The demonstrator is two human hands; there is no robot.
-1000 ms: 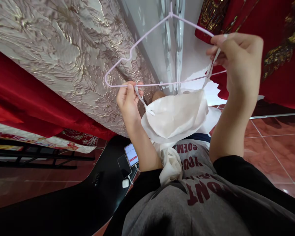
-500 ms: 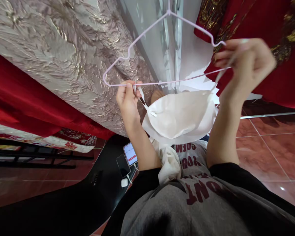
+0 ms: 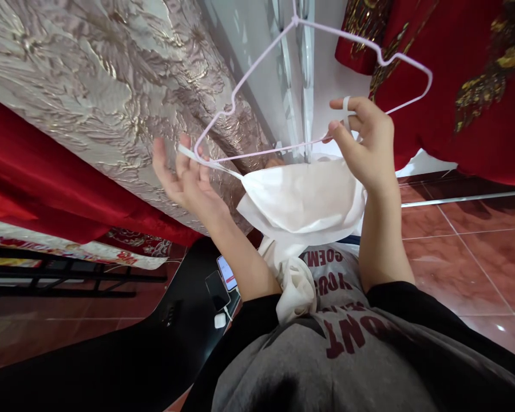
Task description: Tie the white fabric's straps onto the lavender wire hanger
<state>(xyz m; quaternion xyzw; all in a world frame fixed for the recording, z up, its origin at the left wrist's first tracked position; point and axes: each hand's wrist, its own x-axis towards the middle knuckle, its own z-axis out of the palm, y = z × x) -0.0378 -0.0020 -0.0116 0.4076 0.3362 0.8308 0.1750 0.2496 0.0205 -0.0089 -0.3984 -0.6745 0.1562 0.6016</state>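
Observation:
A white strappy garment (image 3: pixel 302 197) hangs between my two raised hands, below a thin lilac wire hanger (image 3: pixel 257 74). My left hand (image 3: pixel 184 177) is spread palm-up with one white strap lying across its fingers. My right hand (image 3: pixel 363 140) has the other strap looped round a finger, just under the hanger's bottom bar. The hanger's hook goes out of view at the top. The garment's lower part bunches against my grey printed shirt (image 3: pixel 347 337).
A silvery embossed fabric (image 3: pixel 103 86) hangs at the left with red cloth (image 3: pixel 34 189) behind it. Red and gold garments (image 3: pixel 467 80) hang at the right. Two phones (image 3: pixel 223 280) and a charger lie on a black surface (image 3: pixel 124 355). The floor is red tile (image 3: pixel 476 246).
My left hand has let go of the hanger's bar and opened, moving left with the strap. My right hand has dropped below the hanger's right end, which now shows free.

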